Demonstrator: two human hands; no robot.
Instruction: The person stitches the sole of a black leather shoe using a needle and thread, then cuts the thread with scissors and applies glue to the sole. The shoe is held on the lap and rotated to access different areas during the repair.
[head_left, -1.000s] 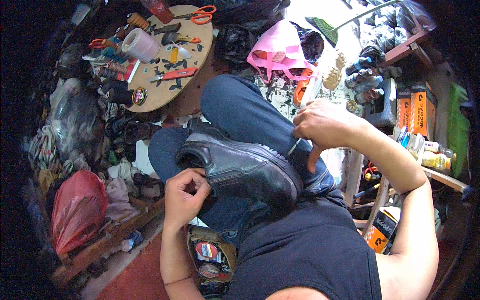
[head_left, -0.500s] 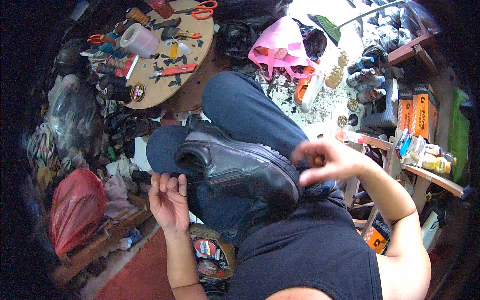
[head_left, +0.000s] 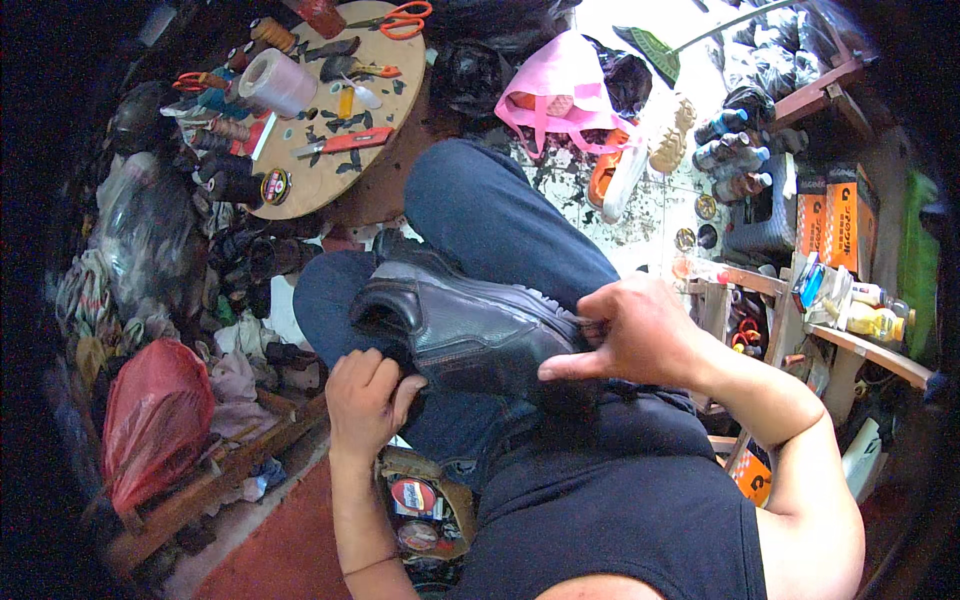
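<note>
A black leather shoe (head_left: 480, 330) lies on its side across my lap, over the dark blue trousers (head_left: 500, 210). Its opening points left and its toe right. My right hand (head_left: 640, 335) grips the toe end, thumb on the upper and fingers round at the sole's edge. My left hand (head_left: 367, 400) is closed, just below and left of the shoe's opening. Its fingers are curled in with the thumb beside them; anything thin within them is too small to make out.
A round wooden board (head_left: 330, 180) at the far left carries scissors (head_left: 405, 20), a red cutter (head_left: 350, 141), spools and black scraps. A pink bag (head_left: 560, 85) and an orange shoe (head_left: 606, 170) lie ahead. Bottles (head_left: 735, 155) and a wooden rack (head_left: 870, 355) stand at right, a red bag (head_left: 160, 420) at left.
My right hand has moved left and closed on the shoe's toe. My left hand has turned, closed further and come right, nearer the shoe. The shoe has barely shifted.
</note>
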